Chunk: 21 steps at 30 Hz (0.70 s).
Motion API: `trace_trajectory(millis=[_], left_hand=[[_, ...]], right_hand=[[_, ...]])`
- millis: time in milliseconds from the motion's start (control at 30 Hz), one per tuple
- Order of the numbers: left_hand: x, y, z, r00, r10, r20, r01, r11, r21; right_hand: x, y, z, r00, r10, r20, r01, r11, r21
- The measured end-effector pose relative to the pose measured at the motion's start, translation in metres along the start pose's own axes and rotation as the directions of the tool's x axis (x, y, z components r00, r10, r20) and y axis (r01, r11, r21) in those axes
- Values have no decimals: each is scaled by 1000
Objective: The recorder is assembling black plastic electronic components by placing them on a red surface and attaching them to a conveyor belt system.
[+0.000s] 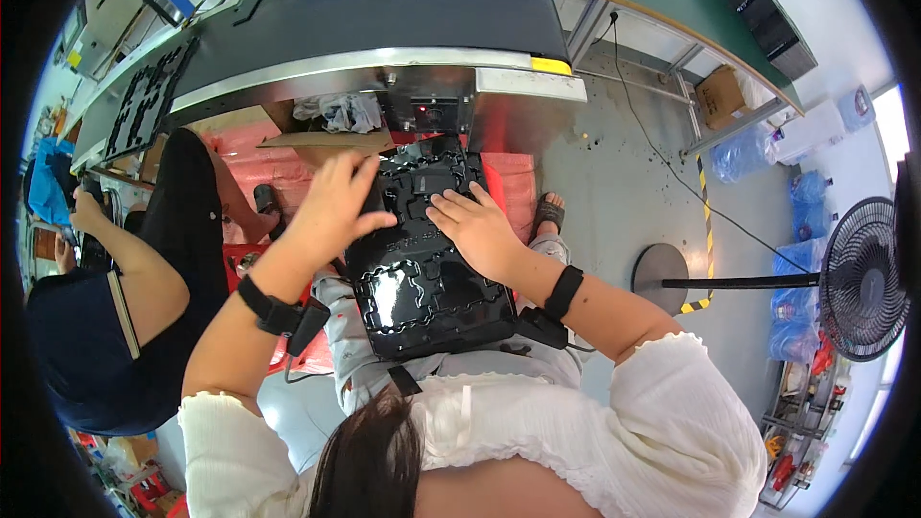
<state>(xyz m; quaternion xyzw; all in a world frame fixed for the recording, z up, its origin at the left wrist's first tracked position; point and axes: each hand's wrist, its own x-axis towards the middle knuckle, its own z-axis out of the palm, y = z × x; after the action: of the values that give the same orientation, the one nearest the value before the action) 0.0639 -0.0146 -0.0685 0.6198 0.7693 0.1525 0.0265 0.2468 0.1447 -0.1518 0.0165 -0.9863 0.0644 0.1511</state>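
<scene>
Across my lap lies a glossy black moulded plastic panel (429,280), with jagged raised lines over its surface and a bright reflection at its near left. My left hand (331,203) is at the panel's far left edge, thumb apart from the fingers; some fingertips are hard to make out. Flat over the panel's right half rests my right hand (477,233), fingers stretched toward the middle. Neither hand is closed round anything. Whether the panel is one piece or several stacked ones, I cannot tell.
Ahead runs a conveyor (403,14) with a dark belt, a cut-out black part (149,101) at its left end. A cardboard box (321,141) sits beneath it. A co-worker (115,326) sits at left. On the right stand a fan (866,278) and a green table (662,0).
</scene>
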Motion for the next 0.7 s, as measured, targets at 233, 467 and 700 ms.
trace_trajectory(millis=[233, 467, 700], left_hand=[[-36, -17, 74, 997, -20, -74, 12, 993, -114], [-36, -11, 70, 995, -20, -99, 6, 990, -143], [-41, -23, 77, 1000, -8, -25, 5, 993, -120]], right_hand=[[13, 7, -15, 947, -304, -98, 316, 938, 139], [12, 34, -6, 928, -371, -34, 370, 905, 208], [82, 41, -127, 925, -121, -360, 110, 993, -51]])
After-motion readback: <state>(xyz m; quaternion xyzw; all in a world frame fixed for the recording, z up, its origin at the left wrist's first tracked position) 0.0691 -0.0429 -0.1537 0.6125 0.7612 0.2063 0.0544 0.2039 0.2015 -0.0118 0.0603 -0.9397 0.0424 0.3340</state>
